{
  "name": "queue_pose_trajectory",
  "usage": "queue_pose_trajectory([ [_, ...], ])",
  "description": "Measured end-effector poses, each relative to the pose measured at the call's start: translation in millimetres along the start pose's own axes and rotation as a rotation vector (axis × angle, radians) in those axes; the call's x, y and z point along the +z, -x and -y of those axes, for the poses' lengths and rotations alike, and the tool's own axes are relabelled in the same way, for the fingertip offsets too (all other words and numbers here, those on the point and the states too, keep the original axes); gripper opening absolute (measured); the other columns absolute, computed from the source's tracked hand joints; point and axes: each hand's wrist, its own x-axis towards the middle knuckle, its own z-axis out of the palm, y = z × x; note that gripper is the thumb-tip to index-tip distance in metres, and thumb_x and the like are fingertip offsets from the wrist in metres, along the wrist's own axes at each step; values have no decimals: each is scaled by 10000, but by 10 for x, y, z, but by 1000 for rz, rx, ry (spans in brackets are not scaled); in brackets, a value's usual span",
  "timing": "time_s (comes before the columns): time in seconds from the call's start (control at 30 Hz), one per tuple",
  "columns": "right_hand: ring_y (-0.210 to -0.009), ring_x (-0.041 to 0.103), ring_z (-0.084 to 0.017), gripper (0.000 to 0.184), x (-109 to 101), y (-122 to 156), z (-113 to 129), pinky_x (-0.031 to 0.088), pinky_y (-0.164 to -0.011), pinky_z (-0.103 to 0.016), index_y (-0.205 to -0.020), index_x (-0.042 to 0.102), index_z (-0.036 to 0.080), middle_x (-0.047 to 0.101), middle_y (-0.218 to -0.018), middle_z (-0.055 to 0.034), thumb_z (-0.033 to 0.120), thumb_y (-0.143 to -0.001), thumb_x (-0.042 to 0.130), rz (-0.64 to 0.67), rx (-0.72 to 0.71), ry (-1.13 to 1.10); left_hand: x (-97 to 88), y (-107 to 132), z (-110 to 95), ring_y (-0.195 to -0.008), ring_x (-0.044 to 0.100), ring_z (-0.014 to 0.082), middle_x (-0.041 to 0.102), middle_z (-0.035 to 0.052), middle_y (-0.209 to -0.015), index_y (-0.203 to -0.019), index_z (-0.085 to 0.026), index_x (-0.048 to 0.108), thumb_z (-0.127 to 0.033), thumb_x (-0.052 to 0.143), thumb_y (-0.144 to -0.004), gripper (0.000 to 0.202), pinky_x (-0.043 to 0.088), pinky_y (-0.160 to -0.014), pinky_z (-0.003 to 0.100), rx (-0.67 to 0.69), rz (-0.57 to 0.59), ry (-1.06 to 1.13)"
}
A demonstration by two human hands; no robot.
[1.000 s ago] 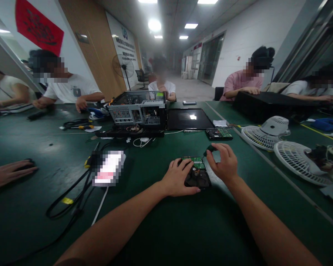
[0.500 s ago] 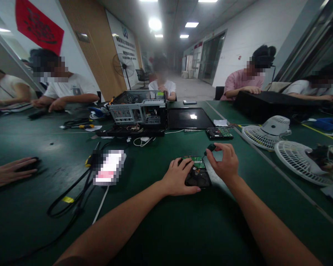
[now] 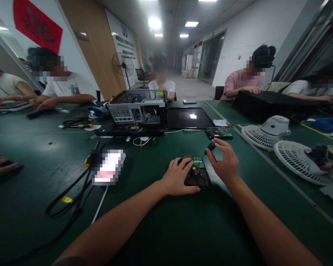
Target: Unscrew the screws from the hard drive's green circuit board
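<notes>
The left hand lies spread over the hard drive, which sits flat on the counter, apparently to stop it shifting. The right hand pinches the tilted screwdriver, presumably for fine control near the drive's far corner; a second drive sits farther back

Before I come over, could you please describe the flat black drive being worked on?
On the dark green table, find the open grey metal computer case, then look nearer and right. The flat black drive lies partly beneath the person's bare left hand. Only it has a dark green screwdriver, in the right hand, at its edge; a similar black-and-green drive lies farther back.
</notes>
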Motion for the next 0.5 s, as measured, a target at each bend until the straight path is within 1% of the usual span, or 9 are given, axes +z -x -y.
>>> queue_pose_trajectory([
  [0.13, -1162, 689, -263, 387, -8, 12, 1, 603, -945, -461, -1227, 530, 232, 683, -1278, -133, 267, -890, 717, 31, -3, 4, 8, -1, 6, -1411, 288, 470, 352, 89, -1590, -1582, -293, 304, -878, 612, -710, 1094, 245, -1166, 645, 3, -3, 0],
  [0.27, -1171, 688, -262, 363, -16, 4, -4, 597, -958, -455, -1223, 536, 225, 682, -1291, -140, 229, -897, 695, 16, -9, 28, 13, 0, 9, -1410, 289, 469, 356, 92, -1589, -1580, -281, 308, -884, 597, -716, 1092, 245, -1168, 643, 7, -7, -5],
  [0.4, -1126, 704, -249, 334, -19, 1, -4, 601, -932, -433, -1196, 536, 233, 699, -1253, -122, 247, -902, 693, 5, 5, 48, 17, 0, 6, -1408, 297, 465, 371, 92, -1576, -1571, -297, 321, -870, 625, -704, 1083, 251, -1164, 641, 6, -17, -4],
  [0.5, -1097, 701, -250, 331, -24, 2, -12, 601, -919, -438, -1180, 548, 240, 701, -1201, -113, 252, -889, 704, 2, 10, 37, 18, 2, 3, -1410, 296, 463, 366, 90, -1578, -1571, -300, 319, -861, 633, -707, 1078, 245, -1169, 637, 5, -14, -5],
])
